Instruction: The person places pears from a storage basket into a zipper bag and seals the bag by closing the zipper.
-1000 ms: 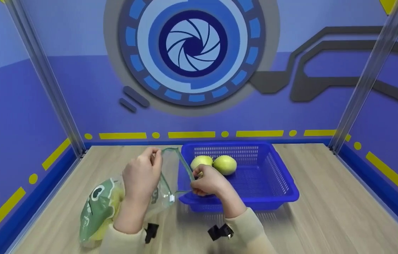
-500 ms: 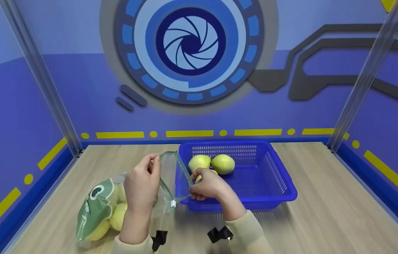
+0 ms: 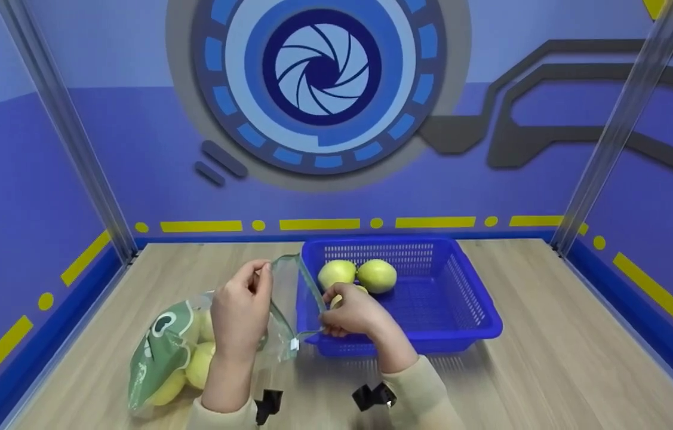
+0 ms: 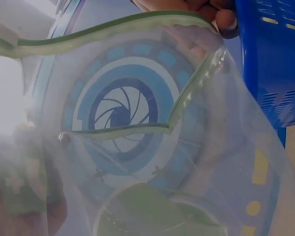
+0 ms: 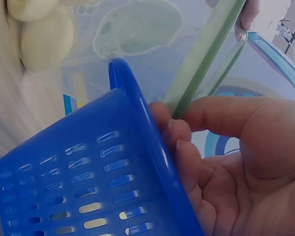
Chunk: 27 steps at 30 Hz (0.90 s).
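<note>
A: First entry, the hands?

B: Right hand (image 3: 355, 309): its thumb and fingers (image 5: 188, 162) pinched the green zip strip (image 5: 206, 64) along the mouth of a clear plastic bag (image 3: 160, 352). It was placed at the left side of a blue basket (image 3: 426, 307); whether it touched the rim could not be told.

A: And the left?

B: Left hand (image 3: 239, 316): fingers curled, tips pinching the opposite side of the same strip. Between the two hands the bag's mouth was spread apart.

A: Fittings on the bag?

B: One white slider (image 3: 294, 344), at the near end of the mouth. Body printed in green, with a white-ringed eye. It lay to the left of the left forearm, on a wood-grain surface (image 3: 551, 358).

A: Contents of the bag?

B: Several yellow-green fruits (image 3: 200, 365), seen through the film, some partly hidden by the print and the arm.

A: The basket?

B: Slotted walls, set upright on the surface. Two round yellow-green fruits (image 3: 377, 276) sat side by side toward its back left; a third showed in part behind the right hand.

A: Outermost items?

B: Two pale sleeves (image 3: 417, 388), a black device (image 3: 374, 395) near each wrist, and a blue-violet back wall (image 3: 336, 206) bearing a round shutter design (image 3: 322, 70).
</note>
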Tool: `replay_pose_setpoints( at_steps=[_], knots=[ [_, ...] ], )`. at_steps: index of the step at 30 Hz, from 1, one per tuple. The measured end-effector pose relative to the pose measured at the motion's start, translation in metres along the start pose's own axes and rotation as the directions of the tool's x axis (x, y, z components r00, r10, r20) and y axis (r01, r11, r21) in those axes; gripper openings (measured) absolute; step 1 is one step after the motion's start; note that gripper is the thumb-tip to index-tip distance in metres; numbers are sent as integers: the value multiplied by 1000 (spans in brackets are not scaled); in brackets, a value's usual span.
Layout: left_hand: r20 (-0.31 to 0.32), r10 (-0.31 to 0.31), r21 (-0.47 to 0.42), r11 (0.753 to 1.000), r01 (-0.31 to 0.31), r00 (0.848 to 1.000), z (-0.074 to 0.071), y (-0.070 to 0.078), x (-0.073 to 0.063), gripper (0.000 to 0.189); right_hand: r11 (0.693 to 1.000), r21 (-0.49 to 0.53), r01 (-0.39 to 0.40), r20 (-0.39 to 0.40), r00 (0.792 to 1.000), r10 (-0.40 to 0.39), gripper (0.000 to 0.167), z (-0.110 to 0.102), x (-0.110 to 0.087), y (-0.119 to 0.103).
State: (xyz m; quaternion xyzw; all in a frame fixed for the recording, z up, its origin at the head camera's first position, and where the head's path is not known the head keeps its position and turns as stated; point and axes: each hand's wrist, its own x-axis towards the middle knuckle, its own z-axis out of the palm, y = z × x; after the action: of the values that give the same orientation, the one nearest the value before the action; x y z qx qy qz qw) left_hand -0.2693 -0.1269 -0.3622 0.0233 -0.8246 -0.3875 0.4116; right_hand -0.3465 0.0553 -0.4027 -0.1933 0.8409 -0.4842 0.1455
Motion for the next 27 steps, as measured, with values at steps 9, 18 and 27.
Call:
replay_pose_setpoints(
  at_steps=[9, 18, 27],
  knots=[
    [9, -3, -15, 1000, 3, 1000, -1, -3, 1, 13, 996, 84, -1, 5, 1000, 1, 23, -5, -2, -2],
    [16, -4, -23, 1000, 4, 1000, -2, -2, 1, 13, 982, 186, 2, -12, 1000, 0, 20, -13, -2, -2],
    [37, -17, -21, 1000, 18, 999, 0, -2, 2, 13, 998, 62, 32, -118, 993, -24, 28, -25, -4, 3]
  ],
)
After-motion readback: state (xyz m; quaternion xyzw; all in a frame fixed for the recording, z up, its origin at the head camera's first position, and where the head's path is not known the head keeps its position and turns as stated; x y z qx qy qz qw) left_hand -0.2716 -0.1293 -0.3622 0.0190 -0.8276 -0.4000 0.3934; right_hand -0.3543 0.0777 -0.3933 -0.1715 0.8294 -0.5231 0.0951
